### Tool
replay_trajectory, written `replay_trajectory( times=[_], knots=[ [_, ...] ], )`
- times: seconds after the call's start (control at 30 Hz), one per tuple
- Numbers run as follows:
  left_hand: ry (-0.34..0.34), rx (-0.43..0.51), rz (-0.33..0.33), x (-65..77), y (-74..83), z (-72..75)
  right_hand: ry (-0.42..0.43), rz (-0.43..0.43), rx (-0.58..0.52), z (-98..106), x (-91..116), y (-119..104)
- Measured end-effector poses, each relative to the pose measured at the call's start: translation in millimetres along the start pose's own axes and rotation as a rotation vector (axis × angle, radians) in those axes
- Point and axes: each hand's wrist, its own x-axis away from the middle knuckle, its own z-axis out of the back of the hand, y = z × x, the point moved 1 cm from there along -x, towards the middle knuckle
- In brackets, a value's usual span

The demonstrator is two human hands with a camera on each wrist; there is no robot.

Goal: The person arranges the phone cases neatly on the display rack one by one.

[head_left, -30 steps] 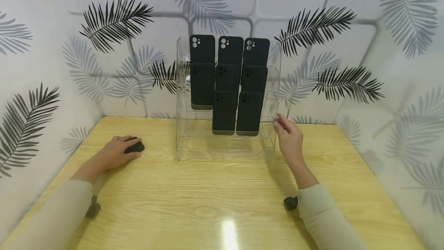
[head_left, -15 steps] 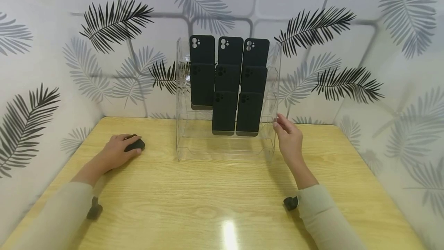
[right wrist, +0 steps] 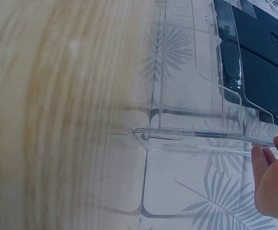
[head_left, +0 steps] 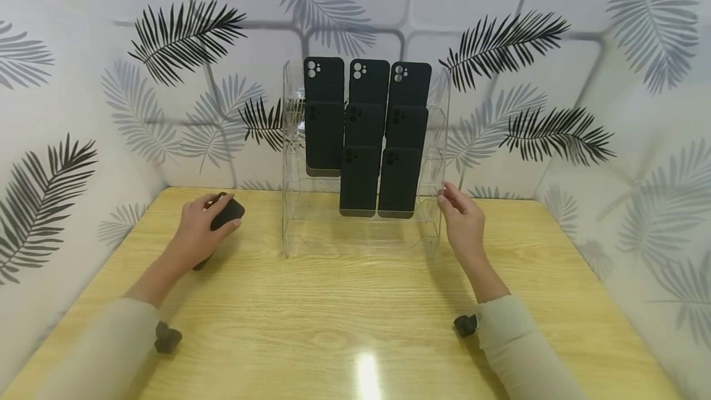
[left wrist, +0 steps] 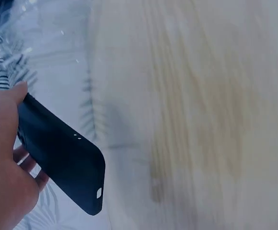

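My left hand [head_left: 194, 233] holds a black phone case [left wrist: 62, 148] over the left side of the table. In the left wrist view the thumb lies on the case's near edge and the other fingers show behind it. A clear acrylic tiered rack [head_left: 311, 204] stands at the back middle, bearing several black phone cases [head_left: 361, 178] that lean in rows. The top and middle rows have three each; the lower one has two, at the centre and right. My right hand [head_left: 465, 221] pinches the rack's right side edge between thumb and fingers.
A light wood-grain table [head_left: 311, 326] lies under the rack and hands. Behind it and along both sides rise pale walls [head_left: 555, 97] with leaf patterns. The rack's lower tiers [head_left: 361, 241] project towards me.
My left hand has lifted the phone case and moved slightly to the right and away from me. The right hand and the rack have stayed in place.
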Motion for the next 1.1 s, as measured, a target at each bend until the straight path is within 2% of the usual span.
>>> replay_trajectory(
  times=[0.23,0.33,0.5,0.57,0.8,1.1],
  knots=[
    [0.110,0.114,0.070,-3.3,24.1,3.1,-0.009,-0.023,-0.014,0,0,-3],
    [0.153,0.140,0.092,-5.8,34.2,6.3,-0.019,-0.044,-0.007,0,4,-14],
    [0.209,0.198,0.119,-10.2,58.2,8.5,-0.010,-0.025,0.005,-1,3,-11],
    [0.225,0.216,0.113,-12.0,69.5,7.4,0.000,-0.009,0.001,-1,-1,0],
    [0.269,0.219,0.042,-23.1,103.7,-0.1,0.008,-0.007,0.013,-1,0,1],
    [0.383,0.284,-0.023,-44.5,141.3,-6.4,0.005,-0.013,0.011,0,0,2]
  ],
)
